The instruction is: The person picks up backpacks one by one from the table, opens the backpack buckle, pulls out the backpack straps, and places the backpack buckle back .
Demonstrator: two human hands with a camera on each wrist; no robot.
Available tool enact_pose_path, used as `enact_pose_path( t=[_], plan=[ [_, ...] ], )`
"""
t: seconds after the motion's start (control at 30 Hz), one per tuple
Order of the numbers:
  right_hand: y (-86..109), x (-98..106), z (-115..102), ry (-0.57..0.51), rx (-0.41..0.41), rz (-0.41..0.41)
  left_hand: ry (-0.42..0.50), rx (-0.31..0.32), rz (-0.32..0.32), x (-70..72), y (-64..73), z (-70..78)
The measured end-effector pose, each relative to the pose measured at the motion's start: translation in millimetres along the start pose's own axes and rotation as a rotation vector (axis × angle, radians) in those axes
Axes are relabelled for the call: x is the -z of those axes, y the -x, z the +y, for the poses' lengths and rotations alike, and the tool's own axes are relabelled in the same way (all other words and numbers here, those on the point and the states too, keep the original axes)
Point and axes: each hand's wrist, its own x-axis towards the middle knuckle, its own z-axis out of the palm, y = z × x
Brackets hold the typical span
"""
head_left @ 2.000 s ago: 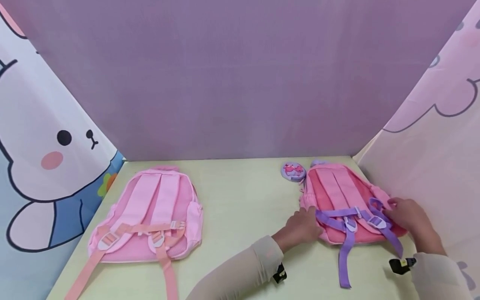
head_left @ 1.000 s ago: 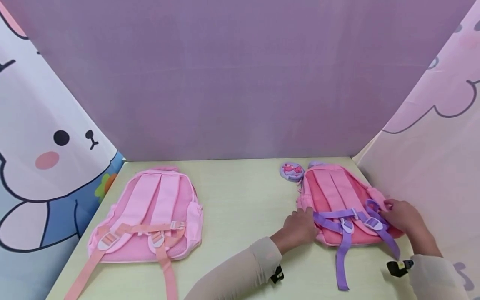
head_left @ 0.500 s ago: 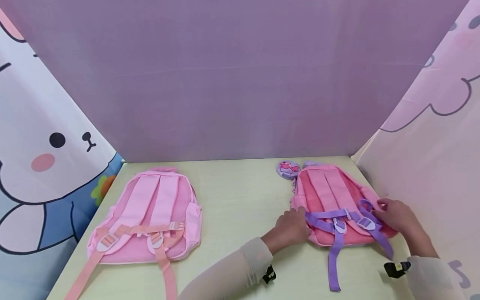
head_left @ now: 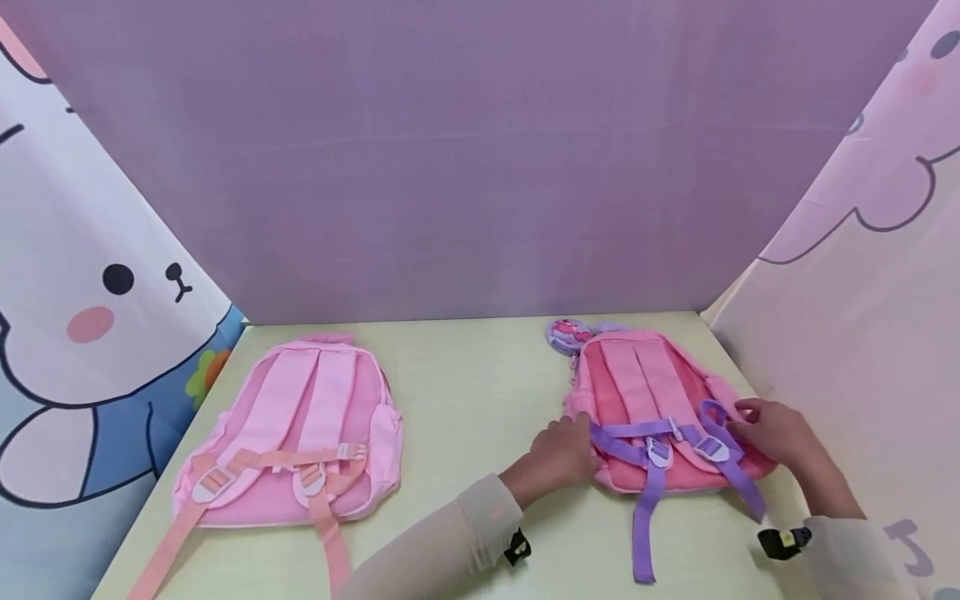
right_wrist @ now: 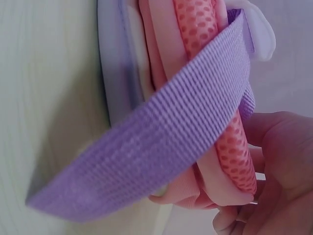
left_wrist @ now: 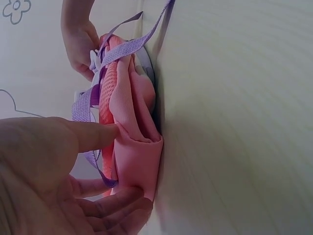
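Note:
A coral-pink backpack [head_left: 626, 379] with purple straps lies on its front on the table's right half, back panel up. A round purple pouch [head_left: 569, 335] lies by its top left corner. My left hand [head_left: 562, 452] holds the backpack's left side; in the left wrist view its thumb is at the upper edge and its fingers lie on the side pocket [left_wrist: 137, 159]. My right hand [head_left: 772, 431] grips the opposite side, its fingers reaching round the edge in the right wrist view. A purple strap [right_wrist: 156, 132] crosses in front there. The backpack's front faces down, hidden.
A lighter pink backpack [head_left: 315, 392] with peach straps lies back panel up on the left of the pale table [head_left: 465, 375]. Its strap ends run toward the near edge. A purple wall [head_left: 480, 167] stands behind, with cartoon-printed panels on both sides.
Both hands have moved left along the table together with the coral-pink backpack and its round pouch. The lighter backpack has stayed in place.

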Motion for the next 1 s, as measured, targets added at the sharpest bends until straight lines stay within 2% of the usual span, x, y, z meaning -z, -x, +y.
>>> enact_pose_path(
  t=[0.2,0.53,0.73,1.0],
  plan=[
    [1.9,-3,-13,-0.037,0.002,-0.018,0.008,0.010,0.007,5.1,4.8,-12.1],
    [3.8,-12,-35,-0.069,0.063,-0.015,0.006,0.010,-0.005,17.2,15.6,-35.6],
    [2.0,-19,-51,-0.078,0.104,0.007,0.027,0.003,-0.009,27.0,24.8,-52.1],
    [2.0,-26,-79,-0.097,0.119,-0.028,0.036,0.014,0.005,37.0,36.0,-78.4]
  ],
)
